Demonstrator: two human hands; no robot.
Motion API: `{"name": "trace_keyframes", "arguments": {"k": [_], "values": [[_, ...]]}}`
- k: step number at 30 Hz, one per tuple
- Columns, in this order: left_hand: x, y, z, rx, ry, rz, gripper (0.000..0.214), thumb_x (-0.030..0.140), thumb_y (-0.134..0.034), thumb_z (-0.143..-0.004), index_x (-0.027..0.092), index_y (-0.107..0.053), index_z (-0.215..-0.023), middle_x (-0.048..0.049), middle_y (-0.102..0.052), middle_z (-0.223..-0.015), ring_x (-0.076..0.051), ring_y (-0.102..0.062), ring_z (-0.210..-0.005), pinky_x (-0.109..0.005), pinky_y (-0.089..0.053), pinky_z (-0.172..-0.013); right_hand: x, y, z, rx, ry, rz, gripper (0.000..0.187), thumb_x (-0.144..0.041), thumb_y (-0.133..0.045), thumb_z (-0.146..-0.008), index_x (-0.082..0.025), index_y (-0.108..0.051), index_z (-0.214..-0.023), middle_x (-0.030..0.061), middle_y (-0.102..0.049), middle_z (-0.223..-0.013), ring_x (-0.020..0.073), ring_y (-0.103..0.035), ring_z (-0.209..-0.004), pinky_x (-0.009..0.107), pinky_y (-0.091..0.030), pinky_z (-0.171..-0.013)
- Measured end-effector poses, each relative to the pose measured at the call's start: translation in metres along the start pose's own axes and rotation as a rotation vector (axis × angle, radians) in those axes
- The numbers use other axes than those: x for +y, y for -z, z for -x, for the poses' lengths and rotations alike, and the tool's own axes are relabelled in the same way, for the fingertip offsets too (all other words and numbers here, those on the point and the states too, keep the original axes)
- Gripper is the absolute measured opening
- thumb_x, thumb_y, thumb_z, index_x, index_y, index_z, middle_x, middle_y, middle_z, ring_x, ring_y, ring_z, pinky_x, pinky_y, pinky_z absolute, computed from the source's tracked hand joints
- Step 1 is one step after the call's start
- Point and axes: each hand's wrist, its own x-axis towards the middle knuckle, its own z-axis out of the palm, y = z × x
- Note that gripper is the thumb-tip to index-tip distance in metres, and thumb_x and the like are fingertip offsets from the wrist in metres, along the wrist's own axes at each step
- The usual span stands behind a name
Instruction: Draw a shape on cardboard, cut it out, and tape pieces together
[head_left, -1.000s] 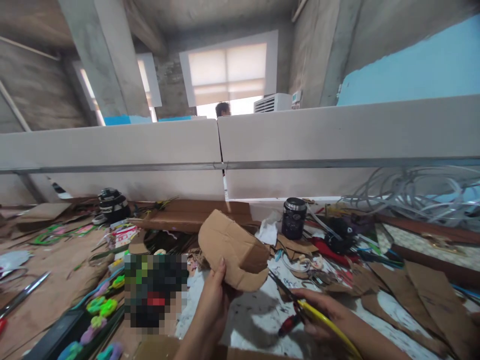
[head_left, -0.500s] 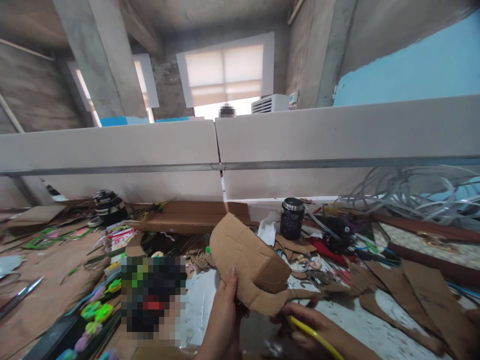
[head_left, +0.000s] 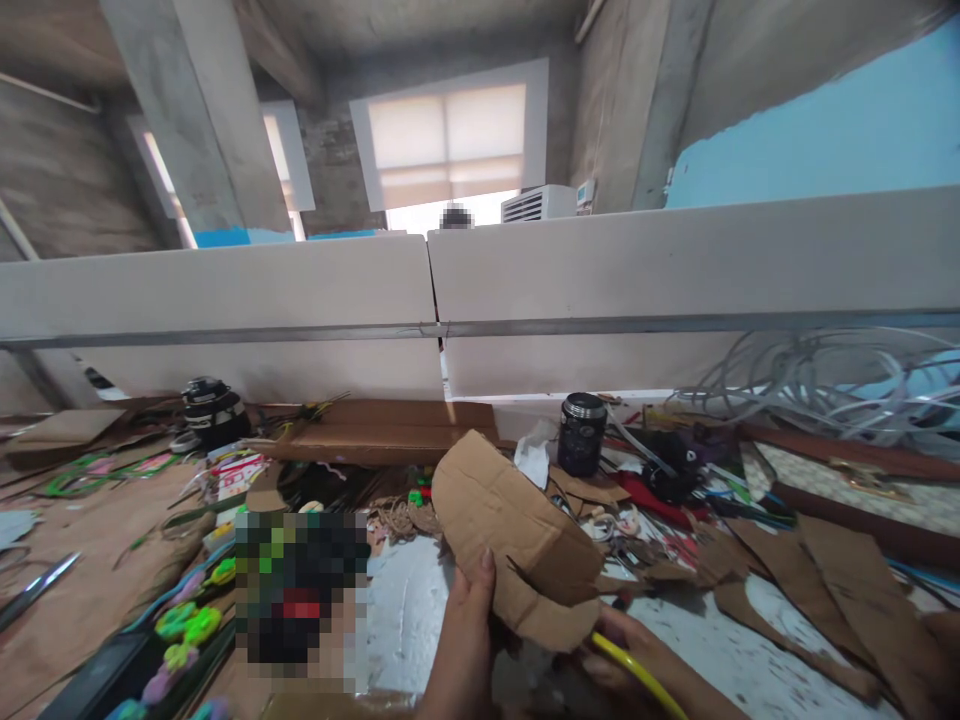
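Observation:
My left hand (head_left: 465,630) grips the near left edge of a brown cardboard piece (head_left: 487,500), thumb on top. The piece is held tilted above the table, rounded at its far left end, with a slit and a bent flap along its right side. My right hand (head_left: 626,645) is closed around a tool with a curved yellow handle (head_left: 637,675), just below the near right edge of the cardboard. The working end of this tool is hidden under the cardboard, so I cannot tell its exact kind.
A dark jar (head_left: 583,435) stands behind the cardboard. Cardboard scraps (head_left: 847,580) and coiled clear tubing (head_left: 817,390) lie on the right. To the left are a black bottle (head_left: 214,412), bright plastic flowers (head_left: 187,625) and a metal blade (head_left: 41,590). A partition (head_left: 225,295) runs along the back.
The cardboard and my left hand have shifted a little right. The cardboard has turned, and the slit by its flap shows wider. My right hand stays near its edge with the yellow-handled tool.

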Motion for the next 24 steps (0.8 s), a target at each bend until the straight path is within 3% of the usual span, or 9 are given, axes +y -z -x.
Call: {"name": "trace_keyframes", "arguments": {"k": [4,8,14,21,24], "values": [[-0.006,-0.002,-0.002,0.040,-0.023,-0.041,0.085,0.066,-0.075,-0.080,0.021,-0.048,-0.146,-0.0169,-0.070,-0.133,-0.031,-0.073,-0.101,-0.028,-0.051,-0.057,0.008,-0.004,-0.002,-0.068,0.043,-0.045,0.063,-0.058,-0.093,-0.054,-0.026,-0.077,-0.106,0.0091,-0.080,-0.109,0.0354,-0.067,-0.123,0.047,-0.044,-0.112],[-0.004,-0.005,0.000,0.071,0.024,-0.155,0.082,0.068,-0.075,-0.078,0.016,-0.052,-0.137,-0.0179,-0.074,-0.117,-0.029,-0.075,-0.085,-0.023,-0.036,-0.038,0.009,-0.004,-0.004,-0.046,0.049,0.102,0.062,-0.064,-0.090,-0.058,-0.023,-0.077,-0.102,0.0107,-0.080,-0.099,0.0357,-0.071,-0.114,0.048,-0.046,-0.110],[0.002,-0.006,0.004,0.007,0.030,-0.152,0.069,0.067,-0.076,-0.079,0.017,-0.062,-0.124,-0.0134,-0.077,-0.104,-0.023,-0.073,-0.073,-0.023,-0.037,-0.038,0.018,-0.005,-0.003,0.055,0.078,0.077,0.064,-0.065,-0.092,-0.056,-0.023,-0.077,-0.102,0.0101,-0.081,-0.097,0.0346,-0.074,-0.106,0.048,-0.050,-0.105],[0.003,-0.006,0.006,-0.012,0.029,-0.159,0.068,0.065,-0.070,-0.085,0.017,-0.060,-0.131,-0.0116,-0.079,-0.100,-0.022,-0.073,-0.068,-0.025,-0.038,-0.042,-0.010,-0.021,0.008,-0.094,0.037,0.192,0.047,-0.064,-0.078,-0.079,-0.027,-0.081,-0.108,0.0086,-0.080,-0.108,0.0323,-0.067,-0.121,0.046,-0.041,-0.116],[0.004,-0.007,0.006,-0.041,0.033,-0.228,0.070,0.067,-0.069,-0.085,0.016,-0.060,-0.131,-0.0112,-0.079,-0.097,-0.020,-0.070,-0.060,-0.024,-0.037,-0.040,-0.021,-0.022,0.012,-0.135,0.072,0.302,0.042,-0.056,-0.079,-0.082,-0.027,-0.081,-0.111,0.0076,-0.079,-0.113,0.0335,-0.063,-0.127,0.045,-0.037,-0.118]]}}
